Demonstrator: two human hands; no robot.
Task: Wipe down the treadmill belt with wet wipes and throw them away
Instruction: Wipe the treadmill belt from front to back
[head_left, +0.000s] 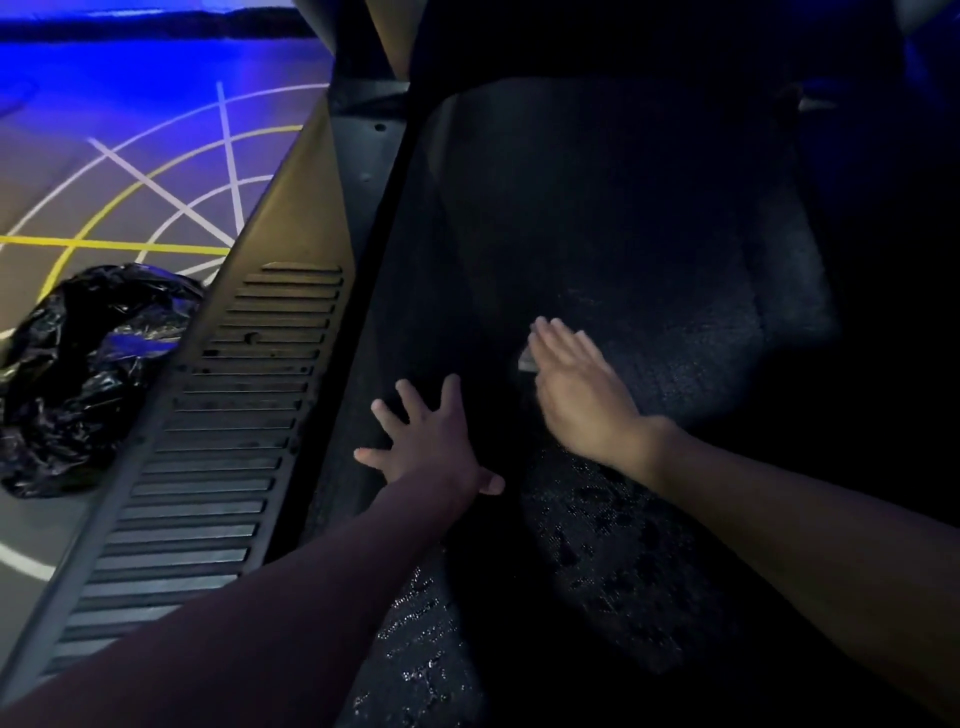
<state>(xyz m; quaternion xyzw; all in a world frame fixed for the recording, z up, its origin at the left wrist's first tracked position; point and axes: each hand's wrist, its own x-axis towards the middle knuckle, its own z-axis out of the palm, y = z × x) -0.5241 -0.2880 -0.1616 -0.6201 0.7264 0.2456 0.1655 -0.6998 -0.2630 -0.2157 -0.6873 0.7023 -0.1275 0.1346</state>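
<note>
Wiping underway. Right hand, fingers together and flat, presses wipe on belt mid-frame; left hand, fingers spread, braces beside. Next, likely: sweep dry upper belt, then bag at left.

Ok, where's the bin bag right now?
In the head view the black bin bag lies on the floor at far left, just outside the treadmill's ribbed side rail, left of the left hand pressed on the belt.
</note>
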